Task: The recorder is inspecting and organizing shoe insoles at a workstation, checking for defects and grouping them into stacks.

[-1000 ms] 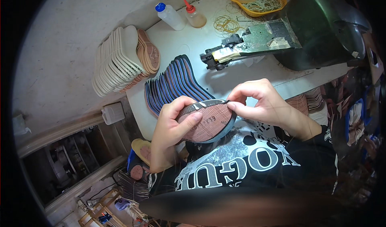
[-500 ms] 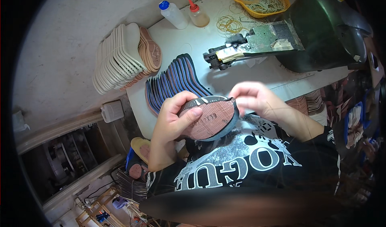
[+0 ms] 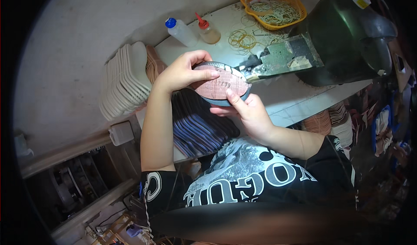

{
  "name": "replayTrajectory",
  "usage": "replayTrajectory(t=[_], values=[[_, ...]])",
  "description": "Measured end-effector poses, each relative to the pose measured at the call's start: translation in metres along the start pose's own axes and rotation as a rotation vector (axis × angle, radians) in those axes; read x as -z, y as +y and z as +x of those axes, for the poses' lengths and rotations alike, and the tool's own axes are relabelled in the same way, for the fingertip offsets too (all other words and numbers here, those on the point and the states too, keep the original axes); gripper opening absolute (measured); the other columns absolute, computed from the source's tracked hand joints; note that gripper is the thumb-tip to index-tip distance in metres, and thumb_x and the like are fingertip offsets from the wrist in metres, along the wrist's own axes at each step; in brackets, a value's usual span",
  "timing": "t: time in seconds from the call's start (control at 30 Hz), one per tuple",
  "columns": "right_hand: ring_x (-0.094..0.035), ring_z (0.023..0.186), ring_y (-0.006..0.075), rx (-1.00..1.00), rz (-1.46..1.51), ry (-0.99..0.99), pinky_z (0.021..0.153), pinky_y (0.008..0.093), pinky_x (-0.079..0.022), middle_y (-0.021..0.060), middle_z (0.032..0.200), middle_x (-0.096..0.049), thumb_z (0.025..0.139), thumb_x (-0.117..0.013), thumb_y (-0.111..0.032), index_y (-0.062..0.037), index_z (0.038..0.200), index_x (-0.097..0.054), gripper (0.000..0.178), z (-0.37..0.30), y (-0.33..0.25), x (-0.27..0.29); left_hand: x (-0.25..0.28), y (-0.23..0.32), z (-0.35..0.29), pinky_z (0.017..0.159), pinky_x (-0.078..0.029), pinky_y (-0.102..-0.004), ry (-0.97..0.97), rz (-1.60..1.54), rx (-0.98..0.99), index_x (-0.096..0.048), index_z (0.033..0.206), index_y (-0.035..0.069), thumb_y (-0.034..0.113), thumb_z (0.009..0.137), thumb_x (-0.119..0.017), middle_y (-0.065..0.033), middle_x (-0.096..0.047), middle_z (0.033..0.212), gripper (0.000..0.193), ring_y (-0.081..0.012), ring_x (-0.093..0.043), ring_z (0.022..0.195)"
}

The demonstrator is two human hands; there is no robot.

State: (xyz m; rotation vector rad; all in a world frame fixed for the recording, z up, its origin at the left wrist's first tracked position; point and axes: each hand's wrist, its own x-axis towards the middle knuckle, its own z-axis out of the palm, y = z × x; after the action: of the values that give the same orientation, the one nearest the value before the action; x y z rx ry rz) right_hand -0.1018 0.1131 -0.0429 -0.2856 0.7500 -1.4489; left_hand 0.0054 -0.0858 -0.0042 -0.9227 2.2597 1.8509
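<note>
Between both hands is a shoe insole [image 3: 215,87], its reddish-brown, finely lined underside facing up and a dark strip folded over part of its edge. My left hand [image 3: 187,72] grips its left and far side, thumb flat on the underside. From the near right, my right hand [image 3: 252,115] pinches the rim, thumb on top and fingers beneath. The insole's right end is at the narrow working end of a green machine [image 3: 289,56]; whether they touch I cannot tell. Under my forearms, a row of dark blue-edged insoles [image 3: 204,132] lies on the white table [image 3: 278,99].
Pale insoles [image 3: 124,82] are stacked at the left. Behind stand a blue-capped bottle [image 3: 181,32] and a red-tipped bottle [image 3: 209,31]. Loose yellowish cord [image 3: 242,41] lies near an orange basket [image 3: 271,26] of similar cord. More insoles [image 3: 317,122] sit below the table's right edge.
Both hands have carried the insole away from my body, up to the machine's working end. My right hand has shifted from the insole's right tip to its near rim.
</note>
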Motion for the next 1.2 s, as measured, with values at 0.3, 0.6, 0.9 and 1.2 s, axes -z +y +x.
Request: replayTrajectory(t=[0.3,0.6,0.9,1.2], values=[[-0.068,0.092,0.0211,0.000,0.020,0.066,0.082,0.0295,-0.055,0.0159,0.109,-0.064,0.100,-0.050,-0.022,0.0085,0.121,-0.053,0.037,0.013,-0.011,0.002,0.012,0.003,0.031,0.064,-0.044,-0.0210,-0.168,-0.047,0.028,-0.058,0.095,0.004,0.022,0.079,-0.076,0.0019,-0.060,0.082,0.030,-0.0056,-0.054,0.075],[-0.067,0.094,0.0214,-0.062,0.053,0.071,0.081,0.0296,-0.054,0.0138,0.112,-0.063,0.101,-0.049,-0.025,0.0051,0.125,-0.052,0.039,0.014,-0.019,-0.001,0.007,-0.003,0.017,0.064,-0.044,-0.0207,-0.094,-0.196,0.112,-0.058,0.094,0.003,0.020,0.082,-0.074,0.0018,-0.060,0.081,0.026,-0.0050,-0.054,0.074],[-0.069,0.089,0.0231,-0.084,-0.018,0.099,0.079,0.0281,-0.055,0.0176,0.105,-0.066,0.100,-0.049,-0.031,0.0103,0.116,-0.056,0.045,0.017,-0.020,0.003,-0.002,-0.007,0.004,0.063,-0.042,-0.0198,-0.019,-0.159,0.066,-0.058,0.091,0.003,0.024,0.086,-0.072,0.0032,-0.058,0.079,0.026,-0.0037,-0.051,0.072],[-0.069,0.086,0.0217,-0.096,-0.100,0.182,0.080,0.0292,-0.056,0.0184,0.096,-0.068,0.099,-0.051,-0.028,0.0097,0.105,-0.062,0.040,0.013,-0.030,0.007,-0.016,-0.007,-0.010,0.056,-0.040,-0.0187,-0.010,0.031,0.099,-0.059,0.083,0.004,0.028,0.086,-0.072,0.0056,-0.055,0.070,0.028,-0.0018,-0.048,0.063]])
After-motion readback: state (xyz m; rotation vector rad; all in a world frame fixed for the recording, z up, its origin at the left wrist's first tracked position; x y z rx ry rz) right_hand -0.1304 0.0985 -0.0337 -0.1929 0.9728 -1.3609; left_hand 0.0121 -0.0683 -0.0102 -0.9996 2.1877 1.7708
